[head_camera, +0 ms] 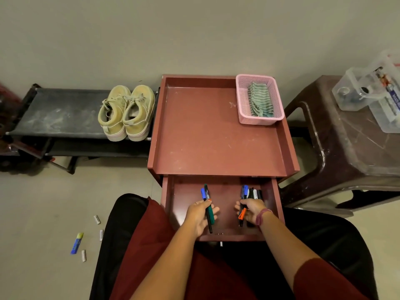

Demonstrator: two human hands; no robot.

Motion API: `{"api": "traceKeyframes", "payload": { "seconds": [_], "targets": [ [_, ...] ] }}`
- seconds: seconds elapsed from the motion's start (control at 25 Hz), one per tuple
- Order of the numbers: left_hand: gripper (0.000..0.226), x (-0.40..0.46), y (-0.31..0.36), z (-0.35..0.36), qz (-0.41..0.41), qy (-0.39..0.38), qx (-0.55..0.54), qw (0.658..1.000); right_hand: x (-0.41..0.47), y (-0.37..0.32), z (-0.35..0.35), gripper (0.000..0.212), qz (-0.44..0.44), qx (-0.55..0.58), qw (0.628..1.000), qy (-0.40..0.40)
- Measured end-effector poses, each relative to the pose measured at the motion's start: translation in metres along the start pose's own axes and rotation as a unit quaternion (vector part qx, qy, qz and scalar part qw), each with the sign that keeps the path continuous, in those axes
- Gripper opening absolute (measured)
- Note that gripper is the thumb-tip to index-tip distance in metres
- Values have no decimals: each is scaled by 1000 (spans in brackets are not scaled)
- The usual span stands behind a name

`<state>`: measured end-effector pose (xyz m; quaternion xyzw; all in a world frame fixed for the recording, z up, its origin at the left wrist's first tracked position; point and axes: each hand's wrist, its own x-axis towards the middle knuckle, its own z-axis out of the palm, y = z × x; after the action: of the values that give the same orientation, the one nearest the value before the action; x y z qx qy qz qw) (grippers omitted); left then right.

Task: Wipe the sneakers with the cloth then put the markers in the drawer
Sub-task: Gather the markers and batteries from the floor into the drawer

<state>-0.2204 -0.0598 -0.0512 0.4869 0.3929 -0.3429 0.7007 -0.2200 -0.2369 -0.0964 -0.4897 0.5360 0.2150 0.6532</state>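
Both hands down inside the open drawer (223,231) of a reddish-brown cabinet (216,131). Left hand (200,215) curled round a small bunch of markers (208,207): a blue-capped one, a green one and a dark one, tips pointing away from the body. Right hand (251,210) gripping a second bunch (243,204), blue cap at the far end, orange cap at the near end poking out below the fingers; a pink band on that wrist. Just beyond the right hand, in the drawer's far right corner, more markers (255,193) lying side by side. Further ahead and right of the right hand, on the cabinet top, a pink basket (258,120) holding the folded striped cloth (259,102). Ahead and left of the left hand, well apart, the tan sneakers (126,112) side by side on a dark low rack (58,113). Left of the left arm, on the floor, a blue tube (76,243) and a few small white bits. Far right, a brown stool (346,144) carrying clear plastic boxes (372,92).
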Motion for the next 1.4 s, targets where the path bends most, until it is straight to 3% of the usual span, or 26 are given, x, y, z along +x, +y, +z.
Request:
{"api": "traceKeyframes", "payload": {
  "seconds": [0.12, 0.24, 0.4, 0.64, 0.92, 1.4],
  "targets": [
    [2, 5, 3, 2, 2, 5, -24, 1000, 33, 6, 7, 22, -4, -43, 999, 23],
    [3, 14, 5, 0, 9, 21, -38, 999, 56, 14, 8, 9, -24, -122, 991, 56],
    [12, 23, 3, -2, 14, 32, -44, 998, 72, 26, 4, 4, -69, -285, 949, 114],
    [23, 26, 2, 0, 16, 31, -52, 998, 77, 27, 6, 20, -123, -297, 936, 141],
    [27, 26, 1, 1, 16, 35, -50, 998, 70, 22, 5, 23, -130, -340, 917, 164],
    [27, 25, 2, 1, 18, 38, -43, 998, 61, 10, -6, 27, -140, -509, 833, 162]
  ]
}}
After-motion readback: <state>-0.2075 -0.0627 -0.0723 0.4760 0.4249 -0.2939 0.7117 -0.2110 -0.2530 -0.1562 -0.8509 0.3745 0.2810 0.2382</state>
